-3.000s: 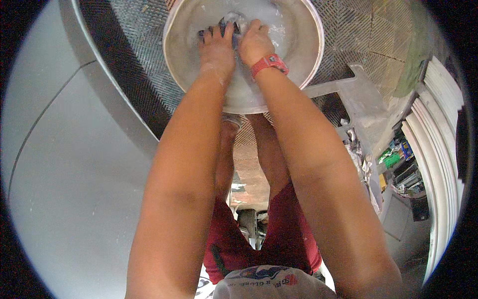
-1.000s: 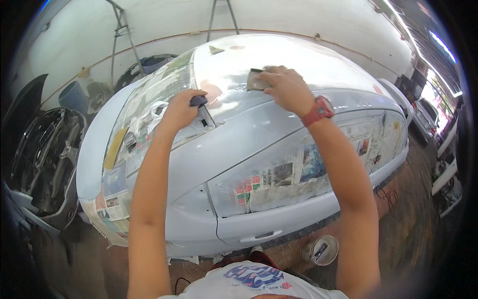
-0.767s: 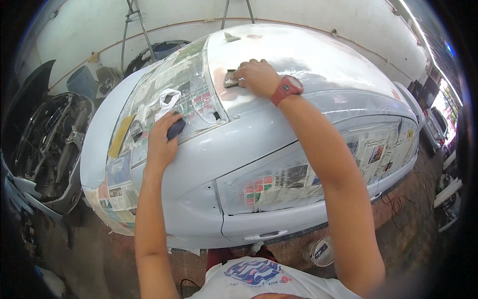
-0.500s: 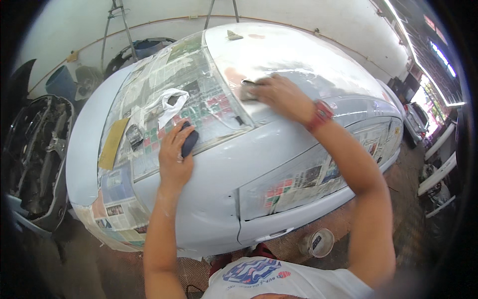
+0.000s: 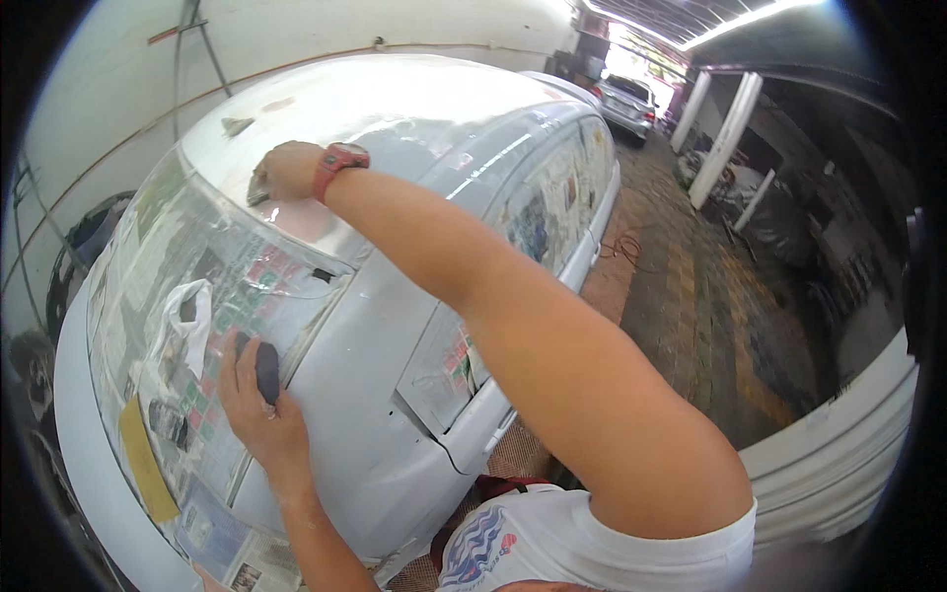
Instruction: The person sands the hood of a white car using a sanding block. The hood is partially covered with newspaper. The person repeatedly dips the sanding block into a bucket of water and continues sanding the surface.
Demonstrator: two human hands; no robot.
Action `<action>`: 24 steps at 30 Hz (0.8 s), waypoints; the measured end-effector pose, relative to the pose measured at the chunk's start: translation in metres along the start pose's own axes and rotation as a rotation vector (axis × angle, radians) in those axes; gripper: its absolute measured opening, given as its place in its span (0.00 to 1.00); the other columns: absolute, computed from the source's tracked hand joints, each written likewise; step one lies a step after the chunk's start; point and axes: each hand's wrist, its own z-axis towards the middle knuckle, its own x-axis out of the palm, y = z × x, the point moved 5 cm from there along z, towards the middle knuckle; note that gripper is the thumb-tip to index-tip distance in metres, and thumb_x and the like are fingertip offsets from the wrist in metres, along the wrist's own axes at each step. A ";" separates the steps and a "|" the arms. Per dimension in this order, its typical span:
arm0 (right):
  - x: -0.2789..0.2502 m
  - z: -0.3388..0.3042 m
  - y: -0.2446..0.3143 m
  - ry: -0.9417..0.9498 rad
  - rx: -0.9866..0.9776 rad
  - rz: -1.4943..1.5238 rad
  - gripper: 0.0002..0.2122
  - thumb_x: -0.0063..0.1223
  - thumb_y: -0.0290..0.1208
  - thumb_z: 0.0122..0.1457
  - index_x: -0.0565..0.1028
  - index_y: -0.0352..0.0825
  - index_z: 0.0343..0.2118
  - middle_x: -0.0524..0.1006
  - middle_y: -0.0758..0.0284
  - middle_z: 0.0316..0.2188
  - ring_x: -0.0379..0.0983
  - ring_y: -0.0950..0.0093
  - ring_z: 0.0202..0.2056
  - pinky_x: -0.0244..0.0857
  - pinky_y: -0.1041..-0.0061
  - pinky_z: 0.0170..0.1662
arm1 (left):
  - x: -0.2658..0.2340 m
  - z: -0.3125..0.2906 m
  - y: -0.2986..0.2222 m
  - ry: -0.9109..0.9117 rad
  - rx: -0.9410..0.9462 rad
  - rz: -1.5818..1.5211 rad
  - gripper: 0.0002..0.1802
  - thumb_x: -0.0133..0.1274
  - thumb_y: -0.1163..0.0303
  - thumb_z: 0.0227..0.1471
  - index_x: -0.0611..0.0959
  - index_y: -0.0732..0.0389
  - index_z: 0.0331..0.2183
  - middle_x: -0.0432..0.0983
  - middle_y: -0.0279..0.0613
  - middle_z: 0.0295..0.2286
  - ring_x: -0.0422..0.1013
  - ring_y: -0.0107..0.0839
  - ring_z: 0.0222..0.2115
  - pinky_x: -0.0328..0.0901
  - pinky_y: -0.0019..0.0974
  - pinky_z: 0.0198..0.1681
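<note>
Grips a dark block (image 5: 267,372) and a flat greyish piece (image 5: 258,187) at a pale, masked car (image 5: 355,474)

Holds the dark block in the left hand (image 5: 261,416), with fingers (image 5: 229,370) closed around it, at the side edge of the windscreen (image 5: 138,296), masked over with newspaper (image 5: 266,268). Cannot tell of any contact between block and paper.

Reaches with the right hand (image 5: 293,170) to the front of the white roof (image 5: 345,89), gripping the flat greyish piece near a reddish patch (image 5: 311,222); hides most of the fingertips from view. Wears a red watch (image 5: 340,163) on the right wrist and a white shirt (image 5: 641,528).

Has, on the windscreen near the left hand, a white looped cloth (image 5: 187,321), with a dark crumpled piece (image 5: 168,424) and a yellow strip (image 5: 146,464) just beside each other. Shows a small grey-green piece (image 5: 237,126) on the roof, near the right hand but apart from it. Includes newspapered side windows (image 5: 557,202) and, well beyond, a silver car (image 5: 626,104).
</note>
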 end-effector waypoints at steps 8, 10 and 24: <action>-0.036 -0.132 0.036 -0.106 -0.250 -0.005 0.12 0.59 0.39 0.65 0.86 0.49 0.49 0.85 0.62 0.40 0.80 0.59 0.51 0.77 0.56 0.50 | -0.004 -0.008 0.007 0.029 -0.015 -0.012 0.33 0.52 0.89 0.46 0.83 0.61 0.55 0.74 0.50 0.63 0.68 0.54 0.64 0.62 0.52 0.68; -0.032 -0.094 0.028 0.029 -0.078 -0.024 0.11 0.59 0.40 0.64 0.87 0.51 0.47 0.86 0.63 0.42 0.82 0.59 0.50 0.76 0.55 0.50 | -0.004 -0.005 0.007 0.018 -0.022 -0.008 0.33 0.52 0.89 0.46 0.83 0.60 0.55 0.74 0.50 0.63 0.68 0.53 0.64 0.62 0.52 0.68; -0.006 -0.021 -0.014 -0.026 0.013 -0.133 0.13 0.58 0.32 0.61 0.86 0.51 0.47 0.86 0.62 0.42 0.83 0.60 0.47 0.78 0.57 0.47 | 0.005 -0.004 -0.004 0.049 0.004 -0.039 0.32 0.52 0.89 0.47 0.83 0.61 0.55 0.73 0.50 0.63 0.69 0.53 0.63 0.63 0.52 0.68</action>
